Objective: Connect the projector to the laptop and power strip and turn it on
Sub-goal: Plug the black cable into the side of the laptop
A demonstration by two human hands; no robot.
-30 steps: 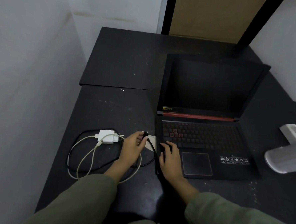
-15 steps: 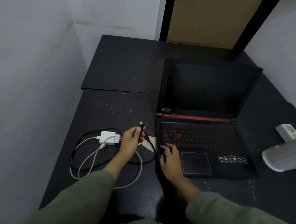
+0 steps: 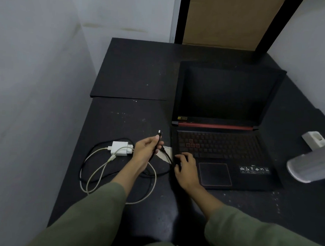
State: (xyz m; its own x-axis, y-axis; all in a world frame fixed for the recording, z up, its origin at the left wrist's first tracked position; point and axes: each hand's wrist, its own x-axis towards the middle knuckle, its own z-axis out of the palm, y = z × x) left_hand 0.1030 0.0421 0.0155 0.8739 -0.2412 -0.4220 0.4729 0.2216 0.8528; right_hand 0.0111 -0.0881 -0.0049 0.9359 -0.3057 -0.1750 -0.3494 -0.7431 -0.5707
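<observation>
L hand (image 3: 146,150) pinches black cable (image 3: 166,157) just below its plug (image 3: 159,132), which points up, just left of laptop (image 3: 221,145). R hand (image 3: 186,167) rests on laptop's front-left corner, fingers loosely bent, holding nothing. White charger (image 3: 120,148) w/ coiled white cable (image 3: 97,172) lies beside L hand. White projector (image 3: 311,166) at far right on black table (image 3: 134,71).

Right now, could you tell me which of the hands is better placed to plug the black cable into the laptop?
Left. The left hand already pinches the black cable beside the laptop; the right hand rests on its front corner.
</observation>
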